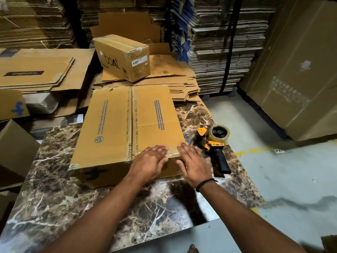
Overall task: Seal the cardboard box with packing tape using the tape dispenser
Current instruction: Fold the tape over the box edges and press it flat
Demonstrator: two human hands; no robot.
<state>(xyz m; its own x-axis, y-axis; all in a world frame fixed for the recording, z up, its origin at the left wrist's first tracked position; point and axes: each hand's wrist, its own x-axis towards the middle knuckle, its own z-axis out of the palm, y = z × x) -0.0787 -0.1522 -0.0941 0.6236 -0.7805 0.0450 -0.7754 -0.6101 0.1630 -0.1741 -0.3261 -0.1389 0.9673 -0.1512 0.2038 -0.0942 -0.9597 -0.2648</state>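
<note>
The cardboard box (113, 125) is set on the marble-patterned bench (73, 207), reaching toward its far edge, with the flaps closed and clear tape seen along the centre seam. The left hand (149, 161) is laid flat on the box's near top edge, fingers straight, nothing grasped. The right hand (191, 161) is held at the box's near right corner, fingers likewise straight and empty; contact there cannot be told. The tape dispenser (213, 143) is laid on its side near the bench's right edge, just beside the box.

Left hand (149, 161), right hand (193, 161) flat, outstretched
</note>
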